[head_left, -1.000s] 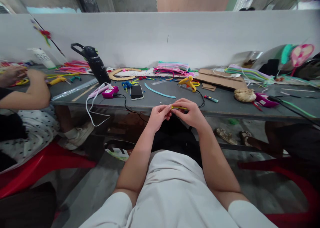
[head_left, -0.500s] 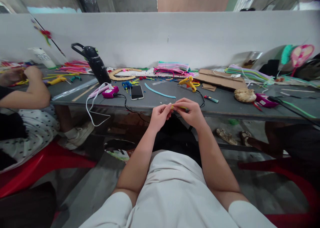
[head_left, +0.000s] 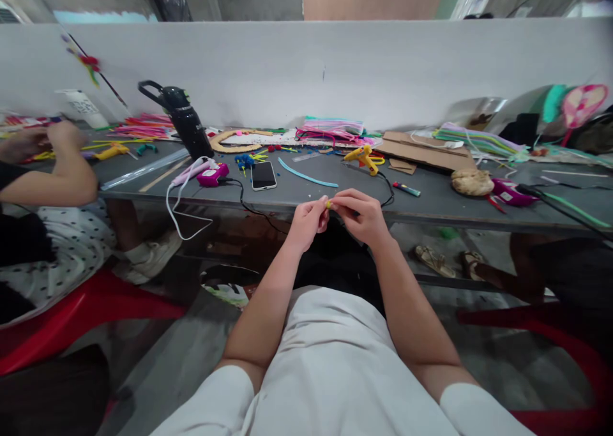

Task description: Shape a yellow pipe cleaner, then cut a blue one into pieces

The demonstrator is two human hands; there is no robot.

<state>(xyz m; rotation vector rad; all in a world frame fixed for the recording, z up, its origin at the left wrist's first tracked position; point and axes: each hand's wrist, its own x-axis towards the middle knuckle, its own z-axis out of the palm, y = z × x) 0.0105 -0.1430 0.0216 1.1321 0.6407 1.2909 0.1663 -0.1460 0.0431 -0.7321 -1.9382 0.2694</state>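
At the table's front edge, above my lap, both hands meet around a small yellow pipe cleaner (head_left: 328,204) that looks tightly coiled. My left hand (head_left: 309,220) pinches it between thumb and fingers. My right hand (head_left: 360,214) closes on its right side, fingertips together; the rest of the piece is hidden by the fingers. Just beyond the hands lies a light blue pipe cleaner (head_left: 306,175), slightly curved. A yellow glue gun (head_left: 364,160) rests behind my right hand, and a phone (head_left: 263,175) lies face up to the left.
A black bottle (head_left: 189,126) stands left, near a purple power block (head_left: 212,175) with cords. Cardboard (head_left: 426,150), a cutter (head_left: 406,189) and pipe cleaner bundles (head_left: 332,127) lie farther back and right. A co-worker's arm (head_left: 57,174) is at the far left.
The fingers of my right hand have shifted on the yellow pipe cleaner; the length showing along them before is no longer visible. My left hand keeps its pinch.
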